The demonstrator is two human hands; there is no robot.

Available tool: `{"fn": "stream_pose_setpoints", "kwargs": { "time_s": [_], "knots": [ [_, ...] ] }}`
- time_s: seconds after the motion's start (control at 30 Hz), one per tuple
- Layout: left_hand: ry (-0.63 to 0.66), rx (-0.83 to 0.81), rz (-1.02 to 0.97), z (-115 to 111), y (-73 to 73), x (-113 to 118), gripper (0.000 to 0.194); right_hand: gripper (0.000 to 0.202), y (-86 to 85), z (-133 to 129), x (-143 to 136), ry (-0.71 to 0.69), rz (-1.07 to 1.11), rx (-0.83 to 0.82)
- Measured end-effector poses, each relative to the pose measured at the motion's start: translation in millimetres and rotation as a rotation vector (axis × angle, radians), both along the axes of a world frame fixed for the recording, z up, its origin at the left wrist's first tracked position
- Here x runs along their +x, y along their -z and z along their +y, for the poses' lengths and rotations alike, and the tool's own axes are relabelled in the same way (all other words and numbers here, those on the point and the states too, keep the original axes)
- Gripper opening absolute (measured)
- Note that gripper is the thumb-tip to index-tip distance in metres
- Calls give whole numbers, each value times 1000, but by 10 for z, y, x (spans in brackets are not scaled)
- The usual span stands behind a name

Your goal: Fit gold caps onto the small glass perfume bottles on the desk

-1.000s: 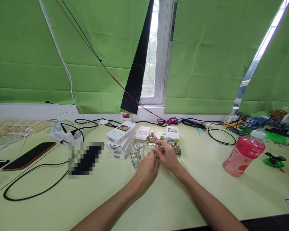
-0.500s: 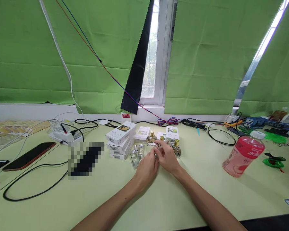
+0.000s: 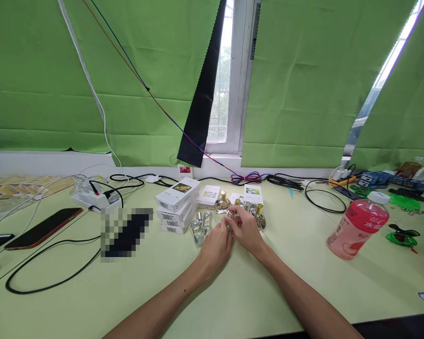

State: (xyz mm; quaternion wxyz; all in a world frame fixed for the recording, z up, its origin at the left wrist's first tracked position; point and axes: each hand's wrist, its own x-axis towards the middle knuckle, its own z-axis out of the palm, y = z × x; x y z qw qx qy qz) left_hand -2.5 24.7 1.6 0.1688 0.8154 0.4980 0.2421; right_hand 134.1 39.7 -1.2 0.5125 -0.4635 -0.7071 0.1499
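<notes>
My left hand (image 3: 215, 245) and my right hand (image 3: 248, 229) meet at the middle of the table, both closed around a small glass perfume bottle (image 3: 229, 215). My fingers cover most of it. Just left of my left hand, clear glass bottles (image 3: 197, 230) with silvery tops lie side by side. A gold-capped perfume bottle (image 3: 223, 202) stands beyond my fingertips. More small bottles (image 3: 259, 217) with gold tops are partly hidden behind my right hand. To the left rises a stack of white boxes (image 3: 176, 200); other white boxes (image 3: 253, 194) lie behind the bottles.
A pink drink bottle (image 3: 356, 228) with a white cap stands at the right. Phones (image 3: 44, 228), a power strip (image 3: 95, 198) and a looped black cable (image 3: 31, 263) lie at the left. Bundled cables (image 3: 284, 181) run along the wall beneath green blinds (image 3: 304, 84).
My right hand has shifted very slightly at the perfume bottle. Both hands stay closed together in the same place, and the things around them have not moved.
</notes>
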Motion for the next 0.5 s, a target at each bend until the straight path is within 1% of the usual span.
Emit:
{"fn": "stream_pose_setpoints", "kwargs": {
  "time_s": [0.2,0.37,0.5],
  "knots": [
    [11,-3,-23,10,12,2,25,18,-36,-36,-20,18,4,1],
    [11,-8,-51,-12,-19,1,26,32,-53,-79,-38,18,16,30],
    [7,-11,-34,-21,-30,-3,22,29,-36,-76,-36,21,8,45]
  ]
}}
